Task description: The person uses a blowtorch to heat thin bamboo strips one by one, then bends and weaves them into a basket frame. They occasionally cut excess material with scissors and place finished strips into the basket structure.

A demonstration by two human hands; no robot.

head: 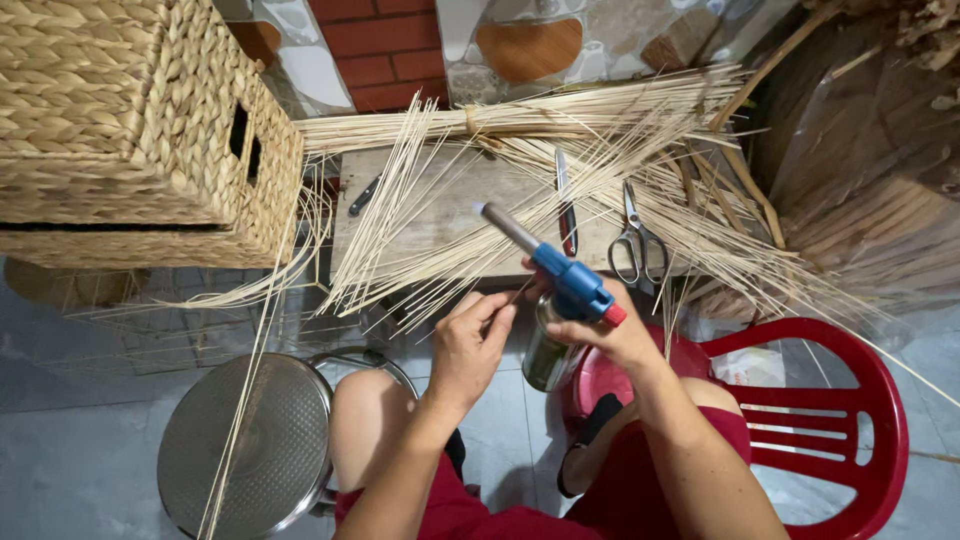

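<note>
My right hand [610, 335] gripped the torch [565, 285]; left fingers [490, 318] pinched closed beside it. Dry reeds [500, 215] covered the worktop [470, 200]'s near edge: a flame there risked igniting them.

hands: left hand [470, 345] and right hand [615, 335], both bare, no gloves, no rings or watch seen
forearms: bare, no sleeves in view
shorts: dark red shorts [480, 515], near edge, over both thighs
knees: bare
strap: black band [600, 415] at right leg
</note>
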